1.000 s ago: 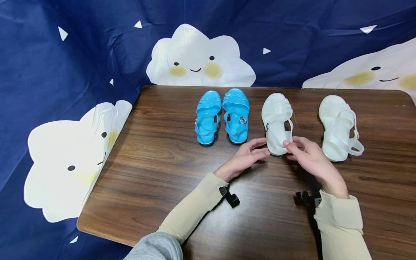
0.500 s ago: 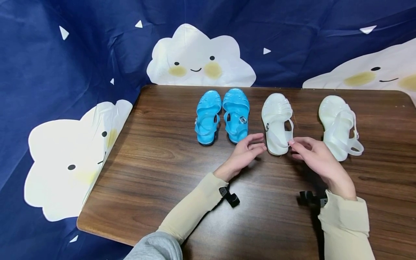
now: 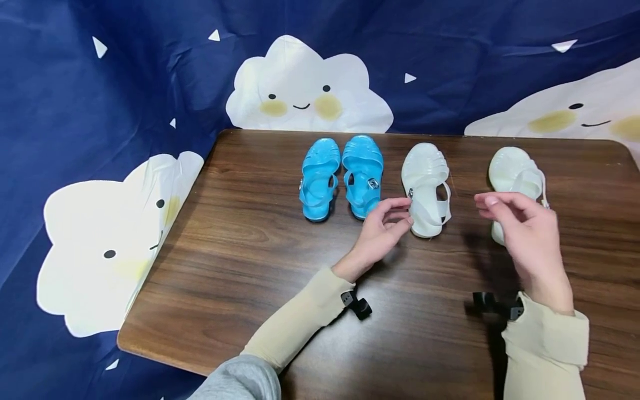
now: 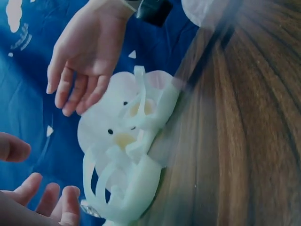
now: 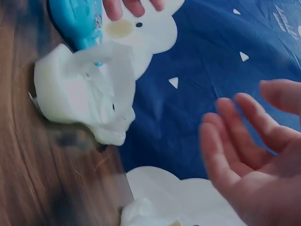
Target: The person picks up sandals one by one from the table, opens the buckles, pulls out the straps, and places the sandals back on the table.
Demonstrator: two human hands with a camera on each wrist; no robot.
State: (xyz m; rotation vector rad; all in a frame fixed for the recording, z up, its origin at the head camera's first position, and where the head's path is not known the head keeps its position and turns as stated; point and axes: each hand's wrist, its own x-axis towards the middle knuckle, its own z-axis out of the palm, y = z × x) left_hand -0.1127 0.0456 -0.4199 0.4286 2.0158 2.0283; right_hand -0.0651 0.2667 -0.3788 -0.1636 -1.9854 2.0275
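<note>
A white jelly sandal (image 3: 425, 178) lies toe-away on the table, a small buckle on its left side. Close by its heel on the left is my left hand (image 3: 377, 239), fingers loosely bent and holding nothing; whether a fingertip touches the sandal I cannot tell. My right hand (image 3: 535, 239) hovers over the heel of the other white sandal (image 3: 512, 169), hiding part of it. In the right wrist view the fingers of my right hand (image 5: 249, 150) are relaxed with nothing between them. The left wrist view shows the near white sandal (image 4: 136, 188) beside my left hand (image 4: 42, 202).
Two blue jelly sandals, the left one (image 3: 318, 180) and the right one (image 3: 363, 175), stand side by side left of the white ones. All are near the far edge of the brown wooden table (image 3: 225, 266). A blue cloth (image 3: 440, 44) with clouds hangs behind.
My right hand has let go of the nearer white sandal and moved right, over the far-right one. My left hand has eased slightly off the heel and stays beside it. The sandals have not moved.
</note>
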